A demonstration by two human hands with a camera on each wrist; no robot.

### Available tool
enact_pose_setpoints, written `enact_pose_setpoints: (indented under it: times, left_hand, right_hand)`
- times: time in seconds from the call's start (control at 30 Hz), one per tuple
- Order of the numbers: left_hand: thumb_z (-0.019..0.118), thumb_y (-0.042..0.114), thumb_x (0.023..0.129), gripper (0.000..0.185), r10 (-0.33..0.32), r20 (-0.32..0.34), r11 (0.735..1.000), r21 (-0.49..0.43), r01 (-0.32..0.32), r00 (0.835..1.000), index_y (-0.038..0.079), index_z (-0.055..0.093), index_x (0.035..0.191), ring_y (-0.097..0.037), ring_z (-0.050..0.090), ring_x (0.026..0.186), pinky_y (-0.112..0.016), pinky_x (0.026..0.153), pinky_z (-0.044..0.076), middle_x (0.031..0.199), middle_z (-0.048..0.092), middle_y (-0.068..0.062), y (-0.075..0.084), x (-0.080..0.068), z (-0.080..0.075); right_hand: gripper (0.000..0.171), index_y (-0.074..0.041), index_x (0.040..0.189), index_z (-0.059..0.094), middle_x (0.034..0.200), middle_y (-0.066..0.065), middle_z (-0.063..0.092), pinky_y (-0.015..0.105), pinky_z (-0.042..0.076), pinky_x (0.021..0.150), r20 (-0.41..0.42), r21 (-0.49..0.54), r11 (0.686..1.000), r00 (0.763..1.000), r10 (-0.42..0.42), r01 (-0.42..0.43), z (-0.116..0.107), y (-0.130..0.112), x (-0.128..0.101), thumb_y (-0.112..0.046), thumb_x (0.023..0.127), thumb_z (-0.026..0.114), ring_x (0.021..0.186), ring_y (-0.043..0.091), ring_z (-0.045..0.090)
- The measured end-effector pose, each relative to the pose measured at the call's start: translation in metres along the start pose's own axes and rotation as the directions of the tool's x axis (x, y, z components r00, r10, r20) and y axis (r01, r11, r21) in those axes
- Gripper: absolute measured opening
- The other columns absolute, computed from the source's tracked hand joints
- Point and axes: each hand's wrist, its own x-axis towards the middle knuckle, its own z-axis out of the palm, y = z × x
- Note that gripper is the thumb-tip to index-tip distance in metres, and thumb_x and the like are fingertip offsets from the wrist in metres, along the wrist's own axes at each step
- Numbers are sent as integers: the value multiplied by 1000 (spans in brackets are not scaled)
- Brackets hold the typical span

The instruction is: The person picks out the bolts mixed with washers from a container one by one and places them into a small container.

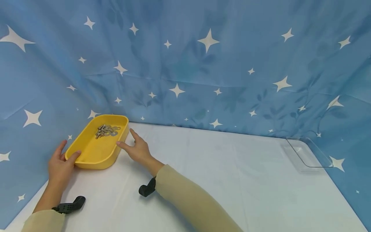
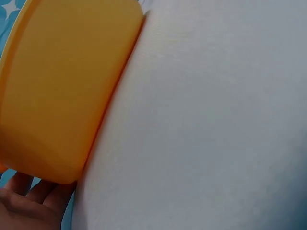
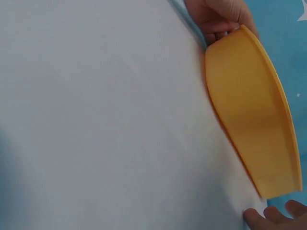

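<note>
Yellow tray (image 1: 99, 151) sits at table's (image 1: 203, 180) far-left corner, small metal parts (image 1: 106, 130) heaped at its far end. Left hand (image 1: 60, 166) grips tray's near corner, thumb over rim. Right hand (image 1: 138, 149) touches tray's right wall, fingers straight. Tray not lifted yet. Clear tray (image 1: 307, 154) well apart, far right of yellow tray.

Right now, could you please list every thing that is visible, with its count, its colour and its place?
yellow tray: one, yellow, far left part of the table, near the backdrop.
metal parts: a small pile, silver-grey, inside the tray at its far end; exact count cannot be told.
clear tray: one, transparent, far right edge of the table.
table: one, white cover.
backdrop: one, blue cloth with white stars, behind and at both sides.
left hand: one, grips the tray's near left corner.
right hand: one, fingers straight, touches the tray's right side.
</note>
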Motion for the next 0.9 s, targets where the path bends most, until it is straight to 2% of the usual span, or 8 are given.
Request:
enact_pose_setpoints:
  times: [0.1,0.23,0.37,0.53,0.63,0.73,0.83,0.9]
  left_hand:
    - [55,43,101,73,11,17,1000,19,-11,1000,37,15,162,-17,52,138,2,81,46,166,28,-18,-3,1,-1]
    - [56,53,98,75,22,94,998,62,-28,995,36,18,162,-37,28,153,1,89,44,170,17,-11,-5,0,0]
    - [57,56,96,81,26,163,994,96,-42,986,33,16,163,-43,26,151,0,86,47,171,14,-14,-7,-2,1]
    - [59,57,95,84,26,175,994,104,-44,984,30,17,163,-43,30,148,-2,83,49,170,16,-16,-4,-3,-1]
    - [62,56,94,88,34,185,991,120,-57,982,28,17,164,-44,32,145,-17,99,53,169,19,-19,1,-3,-3]
    - [65,55,92,91,50,209,990,116,-76,977,24,18,164,-45,32,143,-50,116,43,167,23,-22,5,-4,-2]
    - [67,52,92,93,71,235,990,104,-97,970,21,17,164,-47,31,144,-69,115,32,165,25,-25,9,-6,4]
    - [68,51,92,95,83,245,987,116,-114,966,18,15,164,-48,32,143,-70,113,32,164,27,-27,10,-8,7]
  right_hand:
    - [79,-39,157,35,158,-11,45,37,48,113,-26,42,999,1000,14,-13,13,0,6,-58,88,68,141,20,51]
    - [77,-36,157,36,157,-8,47,33,48,113,-33,75,997,999,3,0,24,0,11,-48,90,71,140,19,52]
    - [76,-35,157,37,154,-4,51,27,48,111,-18,75,997,1000,1,1,28,-1,14,-29,89,72,141,14,50]
    - [78,-30,157,38,153,-3,53,23,49,107,-29,96,995,1000,-5,8,30,-1,14,-19,86,68,140,7,48]
    - [78,-29,157,39,149,1,57,24,50,107,-52,142,990,999,-1,8,31,-1,12,-17,86,69,138,7,50]
    - [78,-27,157,39,145,5,59,26,52,106,-78,185,983,997,11,4,29,0,9,-15,86,70,137,10,52]
    - [78,-26,157,39,145,7,59,28,53,105,-98,197,980,995,20,0,23,4,5,-15,86,70,136,12,54]
    - [78,-27,157,40,146,6,58,28,54,104,-104,195,981,994,27,-6,20,6,3,-16,86,70,135,12,55]
